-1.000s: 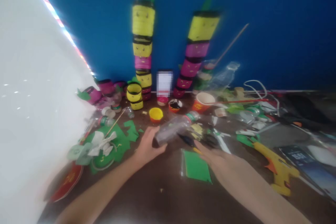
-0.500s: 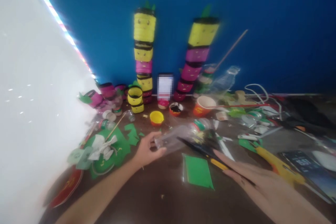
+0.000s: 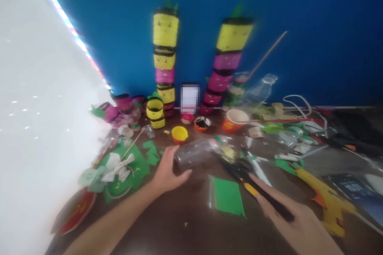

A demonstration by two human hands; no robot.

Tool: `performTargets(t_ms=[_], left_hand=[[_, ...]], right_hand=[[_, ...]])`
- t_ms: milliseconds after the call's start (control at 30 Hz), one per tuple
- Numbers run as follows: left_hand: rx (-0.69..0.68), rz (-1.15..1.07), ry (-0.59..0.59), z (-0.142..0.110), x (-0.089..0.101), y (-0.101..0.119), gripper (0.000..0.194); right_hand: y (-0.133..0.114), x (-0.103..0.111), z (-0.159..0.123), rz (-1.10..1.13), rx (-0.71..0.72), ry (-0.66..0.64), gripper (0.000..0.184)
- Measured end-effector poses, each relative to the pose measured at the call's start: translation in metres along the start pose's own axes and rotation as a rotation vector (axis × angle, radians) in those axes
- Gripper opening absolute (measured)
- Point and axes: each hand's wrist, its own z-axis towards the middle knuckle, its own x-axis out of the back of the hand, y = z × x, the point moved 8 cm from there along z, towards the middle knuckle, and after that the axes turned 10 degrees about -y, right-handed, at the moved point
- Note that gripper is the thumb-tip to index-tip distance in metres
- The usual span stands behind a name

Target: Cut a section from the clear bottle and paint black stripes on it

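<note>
My left hand (image 3: 169, 171) curls its fingers round the base end of a clear plastic bottle (image 3: 193, 153), with the thumb stretched along the lower side. The bottle lies tilted, and its green-labelled end points away to the right. Black scissors (image 3: 249, 189) with yellow on the handle are in my right hand (image 3: 295, 217). Their blurred blades lie near the bottle's far end, and I cannot tell whether they touch it. Below the blades, a green sheet (image 3: 229, 195) in a clear sleeve rests on the table.
Two decorated towers (image 3: 165, 32) (image 3: 229, 61) stand against the blue wall. A yellow paint cup (image 3: 179, 133), a black paint cup (image 3: 202, 123) and a paper cup (image 3: 235, 119) sit before them. Green scraps (image 3: 137, 163) lie left; a yellow glue gun (image 3: 321, 191) and a phone (image 3: 356, 191) lie right.
The bottle has shifted slightly up and left, and its base end shows more plainly. The scissors have moved a little to the right and down with my right hand. The view has shifted slightly.
</note>
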Motion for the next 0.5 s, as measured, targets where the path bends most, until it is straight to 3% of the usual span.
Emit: performTargets(t_ms=[133,500], left_hand=[[-0.002,0.012,0.025,0.002,-0.001,-0.003,0.054],[-0.010,0.015,0.048,0.002,0.001,-0.001,0.057]], right_hand=[[0.000,-0.005,0.003,0.121,0.002,-0.060,0.037],[-0.001,-0.009,0.017,0.165,-0.018,-0.105,0.036]])
